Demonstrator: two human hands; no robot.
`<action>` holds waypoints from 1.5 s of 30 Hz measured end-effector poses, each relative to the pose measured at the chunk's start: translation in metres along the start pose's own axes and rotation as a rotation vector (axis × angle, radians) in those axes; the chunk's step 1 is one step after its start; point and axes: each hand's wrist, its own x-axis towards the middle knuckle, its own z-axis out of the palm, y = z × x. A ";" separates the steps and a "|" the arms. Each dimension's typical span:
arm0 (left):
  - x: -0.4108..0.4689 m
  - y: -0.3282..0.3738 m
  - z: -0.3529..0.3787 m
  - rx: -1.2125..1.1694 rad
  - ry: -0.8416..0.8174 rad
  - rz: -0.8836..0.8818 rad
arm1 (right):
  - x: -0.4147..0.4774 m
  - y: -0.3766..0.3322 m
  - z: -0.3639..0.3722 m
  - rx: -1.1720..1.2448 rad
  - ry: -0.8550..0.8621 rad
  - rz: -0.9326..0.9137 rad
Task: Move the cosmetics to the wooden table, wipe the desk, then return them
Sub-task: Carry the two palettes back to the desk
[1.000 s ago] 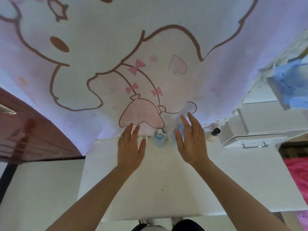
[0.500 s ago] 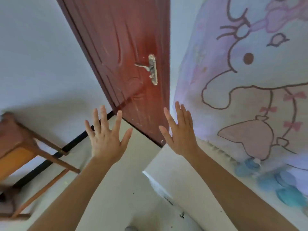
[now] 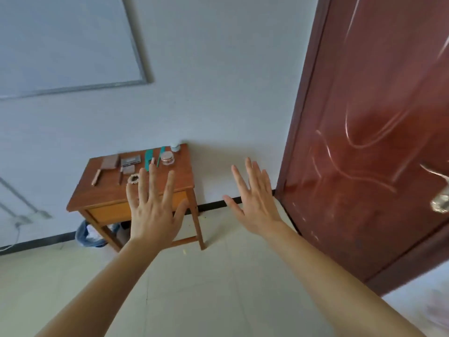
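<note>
A small wooden table (image 3: 102, 199) stands against the white wall ahead. On it lie several cosmetics: a brown palette (image 3: 110, 161), a grey compact (image 3: 131, 161), teal combs (image 3: 148, 160), a pink jar (image 3: 167, 158), a white jar (image 3: 175, 147), a pencil (image 3: 96, 177) and a beaded ring (image 3: 133, 178). My left hand (image 3: 153, 210) is held out flat in the air in front of the table, fingers spread, holding nothing. My right hand (image 3: 255, 200) is raised beside it, also empty with straight fingers. The white desk is out of view except a blurred corner (image 3: 427, 305).
A dark red door (image 3: 364, 142) stands open on the right, its metal handle (image 3: 439, 203) at the frame edge. A blue-bagged bin (image 3: 88, 233) sits under the table. A whiteboard (image 3: 68, 45) hangs on the wall. Pale tiled floor (image 3: 218, 276) lies between me and the table.
My view has swung left from the white desk and cartoon cloth, past the door, onto the wooden table. Both hands stay raised, flat and empty.
</note>
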 end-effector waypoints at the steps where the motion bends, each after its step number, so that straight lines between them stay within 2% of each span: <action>1: 0.004 -0.017 0.007 0.005 -0.006 -0.031 | 0.016 -0.013 0.012 0.008 -0.022 -0.037; 6: 0.038 -0.084 0.042 -0.016 -0.027 -0.150 | 0.095 -0.058 0.069 0.063 -0.079 -0.145; 11: 0.096 -0.138 0.091 -0.024 -0.066 -0.236 | 0.183 -0.078 0.139 0.131 -0.120 -0.147; 19: 0.252 -0.213 0.161 0.026 -0.236 -0.371 | 0.358 -0.090 0.226 0.195 -0.193 -0.143; 24: 0.321 -0.262 0.183 0.050 -0.355 -0.436 | 0.456 -0.111 0.273 0.152 -0.272 -0.165; 31: 0.362 -0.341 0.231 0.040 -0.479 -0.505 | 0.518 -0.161 0.341 0.140 -0.395 -0.283; 35: 0.395 -0.395 0.278 0.009 -0.523 -0.453 | 0.551 -0.184 0.379 0.116 -0.468 -0.299; 39: 0.421 -0.439 0.316 -0.080 -0.588 -0.446 | 0.579 -0.211 0.409 0.126 -0.549 -0.189; 45: 0.452 -0.493 0.378 -0.163 -0.698 -0.430 | 0.607 -0.265 0.473 0.096 -0.637 -0.198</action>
